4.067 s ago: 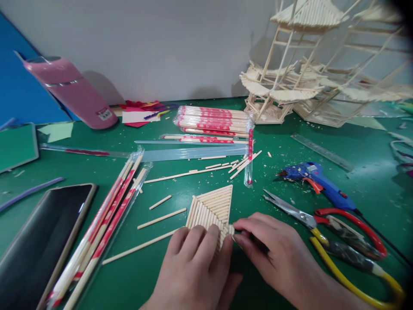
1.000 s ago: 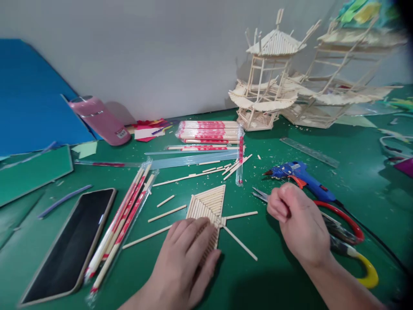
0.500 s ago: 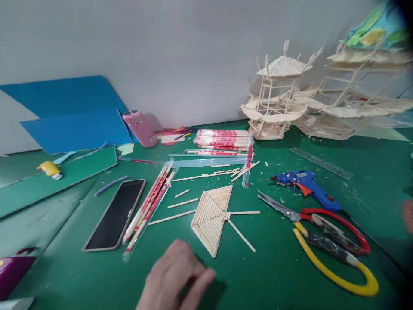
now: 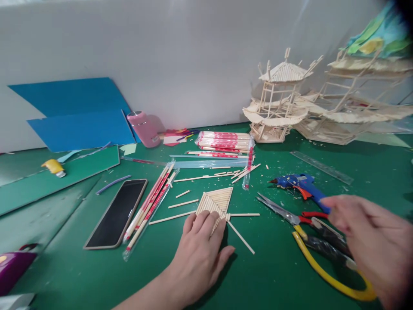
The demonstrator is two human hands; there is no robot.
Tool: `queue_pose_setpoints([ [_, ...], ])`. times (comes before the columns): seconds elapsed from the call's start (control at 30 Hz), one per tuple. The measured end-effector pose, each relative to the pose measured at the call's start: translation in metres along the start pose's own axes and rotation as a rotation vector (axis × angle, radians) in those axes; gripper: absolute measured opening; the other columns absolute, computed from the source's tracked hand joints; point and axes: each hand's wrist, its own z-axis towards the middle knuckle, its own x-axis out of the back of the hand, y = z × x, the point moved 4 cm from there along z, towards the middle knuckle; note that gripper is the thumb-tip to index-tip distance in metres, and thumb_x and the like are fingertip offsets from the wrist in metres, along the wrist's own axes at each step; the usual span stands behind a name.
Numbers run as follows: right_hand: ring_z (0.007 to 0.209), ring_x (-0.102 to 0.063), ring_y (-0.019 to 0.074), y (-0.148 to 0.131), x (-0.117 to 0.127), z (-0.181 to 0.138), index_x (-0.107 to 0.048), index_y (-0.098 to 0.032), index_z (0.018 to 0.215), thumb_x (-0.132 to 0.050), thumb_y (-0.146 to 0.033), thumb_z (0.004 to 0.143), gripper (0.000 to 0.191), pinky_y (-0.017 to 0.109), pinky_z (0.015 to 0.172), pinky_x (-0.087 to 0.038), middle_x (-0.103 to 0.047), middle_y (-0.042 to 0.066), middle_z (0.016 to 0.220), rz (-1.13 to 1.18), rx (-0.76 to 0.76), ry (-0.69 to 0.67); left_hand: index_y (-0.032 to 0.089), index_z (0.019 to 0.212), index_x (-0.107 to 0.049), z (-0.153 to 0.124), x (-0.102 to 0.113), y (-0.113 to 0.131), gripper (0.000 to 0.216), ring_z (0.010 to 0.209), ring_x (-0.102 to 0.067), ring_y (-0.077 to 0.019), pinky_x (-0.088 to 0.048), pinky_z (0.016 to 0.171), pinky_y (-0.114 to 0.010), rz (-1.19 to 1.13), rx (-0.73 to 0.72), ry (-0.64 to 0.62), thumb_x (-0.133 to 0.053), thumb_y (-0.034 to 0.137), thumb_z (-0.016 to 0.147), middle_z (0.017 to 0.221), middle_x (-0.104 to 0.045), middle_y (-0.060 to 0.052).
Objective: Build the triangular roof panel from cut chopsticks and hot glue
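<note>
My left hand (image 4: 200,254) lies palm down over the lower part of a fan-shaped panel of glued wooden sticks (image 4: 219,198). Its fingers are stretched out on the sticks, and the thumb stands apart to the right. Two sticks jut from the panel's right corner. At the right, my right hand (image 4: 371,237) has its fingers curled together in a pinch beside the handle of a blue glue gun (image 4: 295,181). Whether they touch the handle or hold anything is hidden. Below that hand, partly covered, are scissors (image 4: 301,232) with red and yellow handles.
Loose sticks (image 4: 183,203), wrapped stick packs (image 4: 150,206) and a phone (image 4: 116,215) lie left of the panel. More packs (image 4: 224,140) and a pink bottle (image 4: 144,129) are behind. Stick-built pavilion models (image 4: 274,103) stand back right, near a clear ruler (image 4: 321,167).
My left hand has moved forward onto the stick panel. My right hand has come in from the right edge to the glue gun's handle, over the scissors. The view has shifted slightly.
</note>
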Motion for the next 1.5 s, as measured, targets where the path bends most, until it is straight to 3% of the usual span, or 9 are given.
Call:
queue_pose_setpoints([
  [0.13,0.047,-0.042,0.0116,-0.031,-0.052,-0.011,-0.043,-0.023,0.061,-0.039,-0.04,0.088,0.032,0.024,0.042,-0.032,-0.044,-0.003,0.054,-0.203,0.174,-0.283,0.016,0.112,-0.052,0.003,-0.003,-0.007,0.032,0.105,-0.046,-0.0284,-0.034,0.089,-0.05,-0.007,-0.004,-0.01,-0.044,0.032,0.085,0.111,-0.056,-0.011],
  [0.27,0.065,-0.053,0.0139,-0.042,-0.099,-0.017,-0.047,-0.023,0.089,-0.04,-0.027,0.088,0.009,0.027,0.058,-0.042,-0.056,0.0,0.075,-0.322,0.261,-0.538,0.015,0.11,-0.052,0.004,-0.006,-0.013,0.031,0.104,-0.046,-0.0278,-0.034,0.09,-0.049,-0.066,-0.028,-0.003,-0.044,0.03,0.085,0.109,-0.057,-0.011],
  [0.33,0.076,-0.055,0.0154,-0.045,-0.115,-0.018,-0.046,-0.023,0.1,-0.045,-0.02,0.084,0.016,0.029,0.067,-0.044,-0.057,0.002,0.088,-0.361,0.324,-0.593,0.015,0.111,-0.053,0.003,-0.008,-0.016,0.03,0.105,-0.046,-0.0275,-0.033,0.091,-0.049,-0.101,-0.035,0.011,-0.045,0.029,0.085,0.11,-0.057,-0.011],
  [0.47,0.084,-0.054,0.0173,-0.045,-0.136,-0.021,-0.05,-0.022,0.095,-0.049,-0.016,0.082,0.014,0.031,0.071,-0.044,-0.056,0.003,0.094,-0.365,0.343,-0.701,0.015,0.112,-0.053,0.001,-0.011,-0.019,0.031,0.105,-0.047,-0.0269,-0.034,0.09,-0.047,-0.144,-0.049,0.043,-0.045,0.027,0.084,0.111,-0.057,-0.011],
  [1.2,0.077,-0.056,0.0148,-0.038,-0.148,-0.032,-0.06,-0.022,0.089,-0.045,-0.021,0.086,0.015,0.028,0.068,-0.047,-0.06,0.003,0.086,-0.407,0.461,-0.713,0.02,0.106,-0.056,0.005,-0.02,-0.022,0.028,0.103,-0.047,-0.0285,-0.038,0.086,-0.049,-0.065,-0.066,-0.024,-0.042,0.032,0.085,0.113,-0.057,-0.009],
  [1.5,0.077,-0.055,0.0143,-0.035,-0.148,-0.033,-0.058,-0.021,0.09,-0.043,-0.02,0.088,0.016,0.028,0.068,-0.046,-0.058,0.004,0.085,-0.381,0.454,-0.715,0.019,0.105,-0.056,0.005,-0.02,-0.021,0.029,0.1,-0.048,-0.0279,-0.039,0.084,-0.047,-0.037,-0.077,0.015,-0.042,0.033,0.084,0.109,-0.059,-0.008],
])
